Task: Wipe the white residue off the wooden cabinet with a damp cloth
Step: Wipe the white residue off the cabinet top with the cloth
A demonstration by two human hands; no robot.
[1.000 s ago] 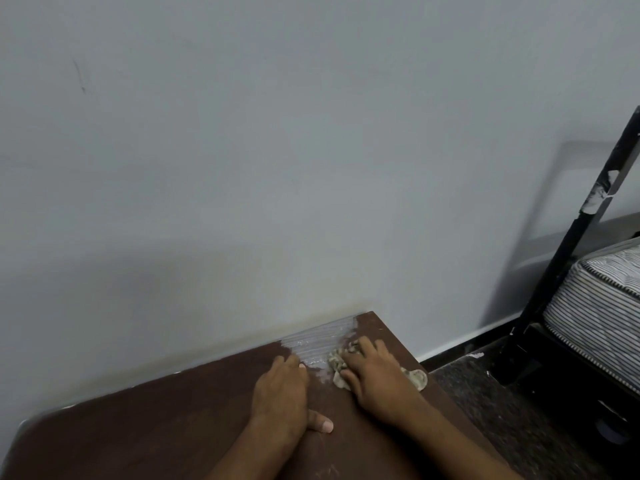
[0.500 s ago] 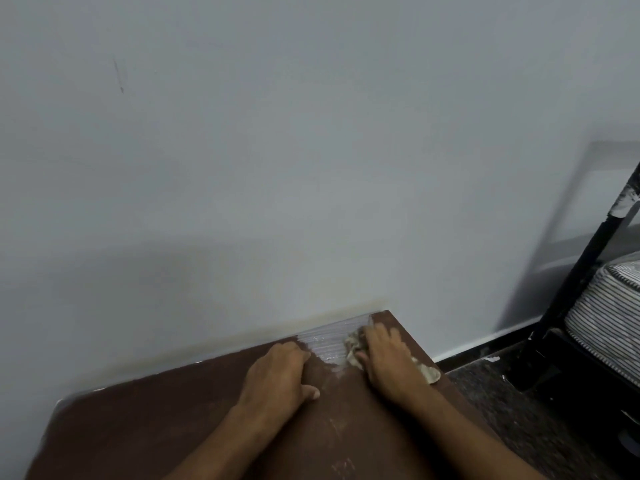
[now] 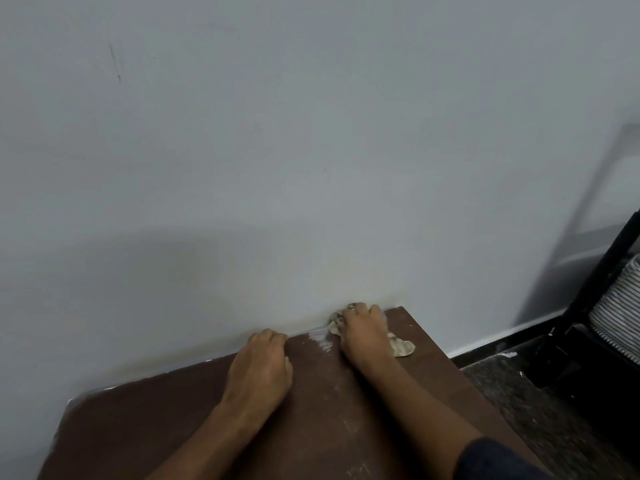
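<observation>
The right hand (image 3: 363,332) is pressing the damp cloth (image 3: 401,347) onto the wooden cabinet (image 3: 166,420) at its back edge by the wall (image 3: 311,150), fingers curled over it. The left hand (image 3: 261,362) is bracing flat, holding nothing. White residue (image 3: 321,341) is lying between them. Recommended: draw the cloth leftward with firm, overlapping strokes, folding to a clean face.

Grey wall (image 3: 311,133), black frame (image 3: 602,278), striped mattress (image 3: 620,306).
</observation>
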